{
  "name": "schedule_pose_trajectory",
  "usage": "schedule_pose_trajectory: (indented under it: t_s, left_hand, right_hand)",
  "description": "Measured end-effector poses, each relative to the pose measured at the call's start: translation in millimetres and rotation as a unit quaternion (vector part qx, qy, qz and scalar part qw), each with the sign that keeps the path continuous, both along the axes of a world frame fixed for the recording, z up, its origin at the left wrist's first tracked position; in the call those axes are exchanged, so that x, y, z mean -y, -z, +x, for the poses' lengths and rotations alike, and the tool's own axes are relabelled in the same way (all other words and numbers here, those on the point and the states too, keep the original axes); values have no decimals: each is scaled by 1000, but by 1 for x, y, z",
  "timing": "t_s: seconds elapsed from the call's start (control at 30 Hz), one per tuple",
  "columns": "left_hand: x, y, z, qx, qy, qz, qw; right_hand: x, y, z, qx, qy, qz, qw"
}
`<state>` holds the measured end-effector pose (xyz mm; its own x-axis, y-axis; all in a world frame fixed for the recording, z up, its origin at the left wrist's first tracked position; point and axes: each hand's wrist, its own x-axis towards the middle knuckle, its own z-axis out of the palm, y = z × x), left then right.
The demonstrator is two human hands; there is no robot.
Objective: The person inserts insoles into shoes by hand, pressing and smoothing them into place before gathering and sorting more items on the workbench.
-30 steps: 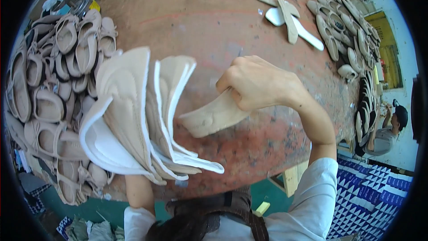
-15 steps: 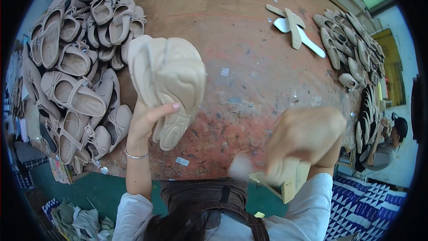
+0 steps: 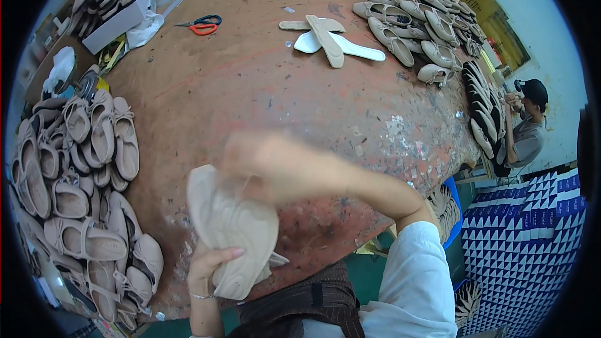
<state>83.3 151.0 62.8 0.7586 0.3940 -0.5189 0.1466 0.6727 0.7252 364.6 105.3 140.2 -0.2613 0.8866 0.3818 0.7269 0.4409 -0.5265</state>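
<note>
My left hand [image 3: 211, 267] grips a stack of beige shoe insoles [image 3: 249, 238] near the table's front edge, its thumb pressed on the top one. My right hand [image 3: 263, 163] is over the upper part of the stack, smeared by motion. Its fingers cannot be made out, nor whether they hold anything. To the left of both hands lies a heap of beige strapped flat shoes [image 3: 94, 238], some with bows.
Scissors [image 3: 203, 25] with red and dark handles lie at the back left. Further right, beige strips cross a white insole [image 3: 357, 49]. More beige shoes [image 3: 391, 40] stand back right, near a seated person [image 3: 526, 128]. Blue-and-white patterned boxes [image 3: 519, 244] are stacked at right.
My right hand has swung left from the table's front right edge to the insoles. The left hand still holds the stack. The whole view has shifted, showing more of the right side.
</note>
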Motion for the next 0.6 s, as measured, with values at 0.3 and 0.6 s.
schedule_pose_trajectory:
  t_s: [0.3,0.6]
  left_hand:
    - [-45,6,-36,107,-313,-56,942]
    - [-77,-7,12,182,-290,-119,932]
  right_hand:
    - [-71,154,277,63,647,-119,751]
    - [23,90,119,3,326,112,939]
